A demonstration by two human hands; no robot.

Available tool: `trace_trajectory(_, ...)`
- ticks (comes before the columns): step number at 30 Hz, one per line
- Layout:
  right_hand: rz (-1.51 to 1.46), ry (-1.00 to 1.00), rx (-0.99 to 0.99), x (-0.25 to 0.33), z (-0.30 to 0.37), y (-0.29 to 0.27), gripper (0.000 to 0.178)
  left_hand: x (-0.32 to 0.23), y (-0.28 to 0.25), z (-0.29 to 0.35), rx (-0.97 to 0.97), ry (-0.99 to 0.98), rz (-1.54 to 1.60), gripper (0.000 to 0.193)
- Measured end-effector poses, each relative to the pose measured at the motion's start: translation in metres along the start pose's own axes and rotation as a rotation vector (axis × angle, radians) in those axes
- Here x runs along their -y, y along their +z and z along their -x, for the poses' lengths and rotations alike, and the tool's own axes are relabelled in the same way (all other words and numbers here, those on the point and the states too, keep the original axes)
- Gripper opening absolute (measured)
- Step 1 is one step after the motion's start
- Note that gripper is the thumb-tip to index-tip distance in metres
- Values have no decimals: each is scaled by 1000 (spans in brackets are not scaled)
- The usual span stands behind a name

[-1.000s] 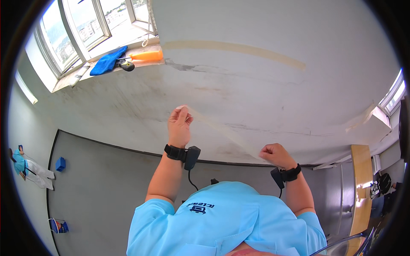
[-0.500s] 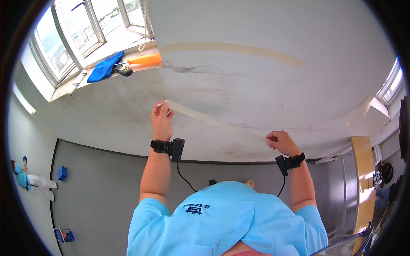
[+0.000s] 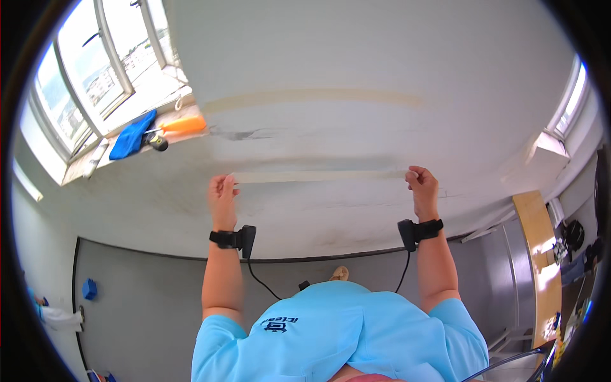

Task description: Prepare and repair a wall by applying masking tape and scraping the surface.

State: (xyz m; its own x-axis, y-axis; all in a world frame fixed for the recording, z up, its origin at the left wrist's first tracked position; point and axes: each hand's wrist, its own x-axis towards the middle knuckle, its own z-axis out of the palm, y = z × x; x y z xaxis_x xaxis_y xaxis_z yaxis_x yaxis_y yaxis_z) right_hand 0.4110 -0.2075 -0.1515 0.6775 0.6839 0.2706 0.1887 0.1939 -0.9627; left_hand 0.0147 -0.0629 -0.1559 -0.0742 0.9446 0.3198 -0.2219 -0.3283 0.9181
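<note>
A long strip of pale masking tape (image 3: 318,176) is stretched nearly level across the front of the stained white wall (image 3: 331,219). My left hand (image 3: 222,191) pinches its left end, and my right hand (image 3: 422,186) pinches the other end with curled fingers. Whether the strip touches the wall, I cannot tell. Higher on the wall runs a beige band (image 3: 312,95), with a dark scuffed crack (image 3: 245,135) under its left part. Each wrist wears a black strap with a box and a cable.
At upper left is an open window (image 3: 108,63); its sill holds a blue cloth (image 3: 133,135) and an orange scraper-like tool (image 3: 184,125). A wooden-topped table (image 3: 536,242) stands right. Another person (image 3: 56,316) is at far left, near a blue container (image 3: 89,289) on the grey floor (image 3: 146,286).
My right hand has risen and my left hand has come lower in the picture, so the slanting tape is now almost level and straight. The view has shifted, too.
</note>
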Motion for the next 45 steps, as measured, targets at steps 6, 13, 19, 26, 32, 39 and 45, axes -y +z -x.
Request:
trace_trajectory(6, -284, -35, -40, -7, -8, 22, 15, 1, -6, -9, -42, 27, 57, 10)
trace_trajectory(13, -218, -123, -195, -9, -20, 28, 13, 3, 0, -27, -91, 55, -50, 12)
trace_trajectory(19, -208, -129, -209, -12, -23, 35, 10, 6, 0, -34, -78, 105, -25, 12)
trace_trajectory(26, -268, -200, -220, -21, -21, 38, 9, 11, 0, -34, -111, 95, 52, 11)
trace_trajectory(32, -263, -228, -241, -27, -25, 40, 11, 15, -1, -38, -76, 100, 19, 11)
trace_trajectory(39, -275, -222, -240, -21, -24, 42, 10, 14, 0, -39, -79, 92, 51, 12)
trace_trajectory(45, -253, -220, -225, -23, -21, 44, 9, 10, -2, -35, -96, 124, 10, 12)
